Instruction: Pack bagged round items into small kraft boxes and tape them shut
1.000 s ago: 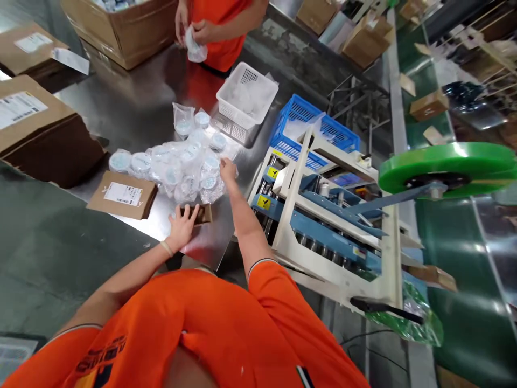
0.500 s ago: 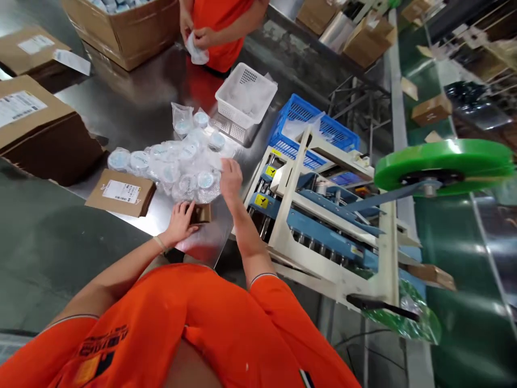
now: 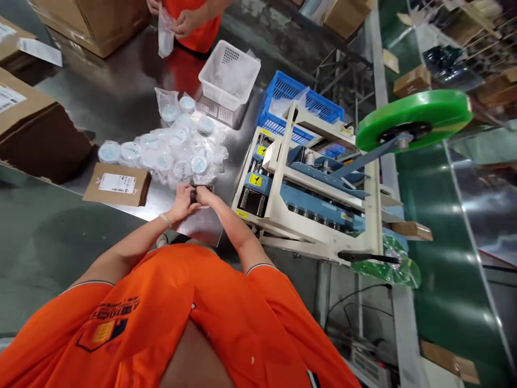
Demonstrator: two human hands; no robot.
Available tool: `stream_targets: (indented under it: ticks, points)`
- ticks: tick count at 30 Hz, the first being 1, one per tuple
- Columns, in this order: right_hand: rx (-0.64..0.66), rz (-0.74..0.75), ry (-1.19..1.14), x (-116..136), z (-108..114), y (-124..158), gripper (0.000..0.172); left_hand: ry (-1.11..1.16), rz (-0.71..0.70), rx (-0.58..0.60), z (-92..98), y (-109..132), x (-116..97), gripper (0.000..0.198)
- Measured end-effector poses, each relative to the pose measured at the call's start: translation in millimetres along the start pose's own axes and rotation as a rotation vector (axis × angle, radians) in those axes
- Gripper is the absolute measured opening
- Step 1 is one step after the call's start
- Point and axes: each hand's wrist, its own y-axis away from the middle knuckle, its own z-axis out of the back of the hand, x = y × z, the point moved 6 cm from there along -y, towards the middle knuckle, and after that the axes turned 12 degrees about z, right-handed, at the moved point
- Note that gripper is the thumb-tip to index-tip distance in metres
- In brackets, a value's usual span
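Observation:
A small brown cardboard box [image 3: 209, 189] sits near the table's front edge, mostly covered by my hands. My left hand [image 3: 183, 202] is closed around its left side. My right hand [image 3: 204, 196] is curled at the top of the same box, its fingertips hidden, so I cannot see whether it grips the box or something in it. Just beyond lies a heap of clear bubble-wrapped packets [image 3: 177, 137] with round, pale-blue-labelled items inside. To the left of my hands is a stack of flat cardboard pieces [image 3: 91, 191] with a white label [image 3: 118, 183] on top.
A white plastic basket [image 3: 207, 86] stands beyond the heap, with a blue crate [image 3: 271, 102] on its right. A roller machine [image 3: 311, 202] with a green tape roll [image 3: 416, 116] borders the table. Large cartons [image 3: 36, 124] stand left. A co-worker's hands [image 3: 183, 22] hold a clear bag.
My right hand has moved from the packet heap down to the small box beside my left hand. The co-worker's bag has shifted. The whole view has moved slightly.

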Motion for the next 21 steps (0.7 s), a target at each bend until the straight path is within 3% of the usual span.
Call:
stream_targets:
  ticks: [3,6,9,12,16,19,21]
  points:
    - [0.046,-0.068,0.055,-3,4,6,0.032,-0.165,-0.032,0.114,-2.5,0,-11,0.043]
    - [-0.195,-0.077,0.107,-8,36,43,0.015,-0.24,-0.048,0.137,-2.3,4,-18,0.037]
    - [-0.419,-0.168,0.06,-21,62,75,0.023,-0.258,-0.068,0.148,-3.8,8,-24,0.038]
    - [-0.339,-0.255,-0.075,-31,45,72,0.02,-0.265,-0.047,0.149,-5.8,9,-30,0.042]
    - [-0.193,-0.122,-0.124,-25,21,56,0.015,-0.204,-0.028,0.163,-4.0,6,-28,0.047]
    - [-0.094,0.056,-0.013,-21,26,70,0.014,0.012,-0.035,0.168,8.2,7,-6,0.042]
    - [-0.042,0.136,0.06,-22,31,85,0.013,0.217,0.034,0.094,22.6,9,23,0.04]
